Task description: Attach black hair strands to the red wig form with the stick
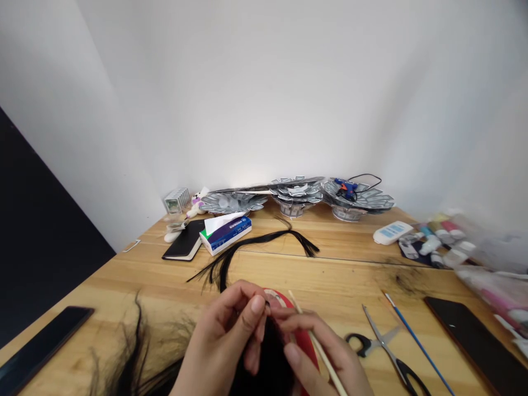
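My left hand (231, 335) is closed, thumb and index fingertip pinched together on what looks like a strand of black hair; the tip itself is mostly hidden. Close beside it, my right hand (322, 352) holds a thin pale wooden stick (317, 342) tilted between its fingers, with its index fingertip near the left fingertips. Beneath both hands is a mass of black hair (264, 366), partly covering a round red item (306, 352) whose kind I cannot make out. Loose black hair (134, 352) spreads over the table to the left.
Scissors (381, 335) and a blue-handled brush (416, 333) lie at right, near a dark phone (474, 335). Another phone (45, 346) is at left. Beyond the hands lie a long hair hank (247, 242), a tissue pack (226, 234), a notebook (185, 239) and a glue gun (345, 188).
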`<state>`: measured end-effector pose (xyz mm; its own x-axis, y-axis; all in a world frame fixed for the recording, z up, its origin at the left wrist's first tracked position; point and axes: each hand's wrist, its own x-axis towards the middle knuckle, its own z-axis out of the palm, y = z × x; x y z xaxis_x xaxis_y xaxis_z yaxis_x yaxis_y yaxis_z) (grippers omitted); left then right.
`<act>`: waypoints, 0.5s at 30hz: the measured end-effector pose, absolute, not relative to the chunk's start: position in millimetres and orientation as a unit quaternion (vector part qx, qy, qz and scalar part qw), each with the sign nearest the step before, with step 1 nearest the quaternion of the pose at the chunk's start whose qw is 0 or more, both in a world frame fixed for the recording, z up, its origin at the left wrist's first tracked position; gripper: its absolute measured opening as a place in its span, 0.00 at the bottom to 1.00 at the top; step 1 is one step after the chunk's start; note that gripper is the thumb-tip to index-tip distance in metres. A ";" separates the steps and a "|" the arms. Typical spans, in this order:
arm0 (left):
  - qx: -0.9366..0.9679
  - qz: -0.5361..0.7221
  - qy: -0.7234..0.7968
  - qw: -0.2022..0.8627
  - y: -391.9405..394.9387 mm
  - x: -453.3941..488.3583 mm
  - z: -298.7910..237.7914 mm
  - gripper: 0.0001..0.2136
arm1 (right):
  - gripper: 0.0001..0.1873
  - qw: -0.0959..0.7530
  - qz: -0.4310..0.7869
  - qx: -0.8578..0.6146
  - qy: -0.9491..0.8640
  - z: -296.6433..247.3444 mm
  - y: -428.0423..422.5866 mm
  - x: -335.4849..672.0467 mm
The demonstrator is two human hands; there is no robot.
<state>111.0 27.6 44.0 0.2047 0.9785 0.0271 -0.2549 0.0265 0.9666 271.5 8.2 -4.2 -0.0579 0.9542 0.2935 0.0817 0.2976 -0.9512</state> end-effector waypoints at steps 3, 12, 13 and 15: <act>0.639 0.476 0.403 0.450 26.2 110.6 41.7 0.11 | 0.08 0.559 0.400 -0.434 -0.582 -1.1 7.3 278.2; 0.604 0.410 0.367 0.577 25.9 119.2 20.9 0.13 | 0.08 0.496 0.483 -0.458 -0.557 0.2 8.5 281.7; 0.601 0.407 0.365 0.583 26.3 119.4 20.8 0.14 | 0.09 0.487 0.494 -0.465 -0.550 -0.1 8.5 282.1; 0.616 0.398 0.365 0.573 27.4 118.3 21.8 0.13 | 0.11 0.467 0.512 -0.472 -0.545 -0.7 8.3 282.8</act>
<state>118.3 27.4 21.8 0.4158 0.9067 0.0711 -0.0066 -0.0752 0.9971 282.8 8.3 -0.7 -0.1188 0.9926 0.0260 0.0362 0.0305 -0.9989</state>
